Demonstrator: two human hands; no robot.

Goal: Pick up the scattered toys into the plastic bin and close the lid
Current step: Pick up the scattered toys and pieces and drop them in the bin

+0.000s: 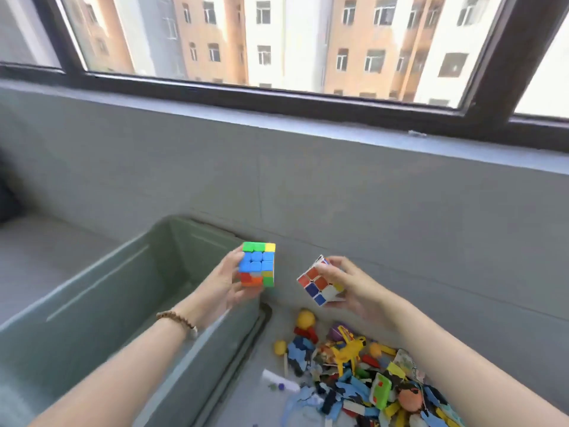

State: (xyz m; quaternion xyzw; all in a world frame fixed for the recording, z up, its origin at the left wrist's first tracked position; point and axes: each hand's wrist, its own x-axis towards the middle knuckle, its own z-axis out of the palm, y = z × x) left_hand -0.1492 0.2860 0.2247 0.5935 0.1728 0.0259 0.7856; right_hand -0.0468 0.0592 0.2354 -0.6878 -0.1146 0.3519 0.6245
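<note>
The green plastic bin (107, 291) is sitting open at the left, and over its right rim the left hand (228, 282) is gripping 1 bright cube (257, 264), fingers curled round its sides. Just right, the right hand (354, 288) is clasping a white-edged cube (320, 280) above the toy pile (369, 380) on the floor. Both are looking light, rigid and slick, so squeezing flat opposite faces is likely suiting them.
</note>
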